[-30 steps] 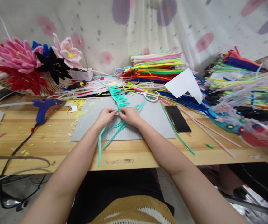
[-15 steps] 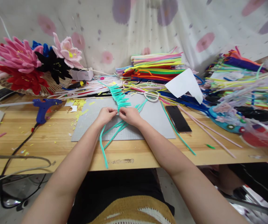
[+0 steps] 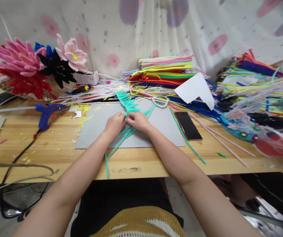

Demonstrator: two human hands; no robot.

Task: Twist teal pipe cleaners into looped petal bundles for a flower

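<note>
A teal pipe-cleaner piece (image 3: 127, 100) with many short side spikes lies over the grey board (image 3: 92, 131). At its near end my left hand (image 3: 116, 124) and my right hand (image 3: 137, 120) pinch it, fingertips almost touching. The fingers are bent closed, and the exact grip point is hidden between them. Loose teal pipe cleaners (image 3: 121, 141) run across the board below my hands. One teal strand (image 3: 106, 166) comes out from under my left wrist and hangs to the table's front edge.
A blue glue gun (image 3: 45, 115) and fuzzy flowers (image 3: 23, 65) are on the left. Scissors (image 3: 160, 101), white paper (image 3: 194, 90) and pipe-cleaner bundles (image 3: 166, 70) lie behind the board. A phone (image 3: 188, 125) rests on the right. Another person's arm (image 3: 241, 189) shows at lower right.
My left hand has turned and shifted slightly right, its knuckles now more on top. The teal strand beneath it has swung upright, and the spiked piece has shifted slightly right.
</note>
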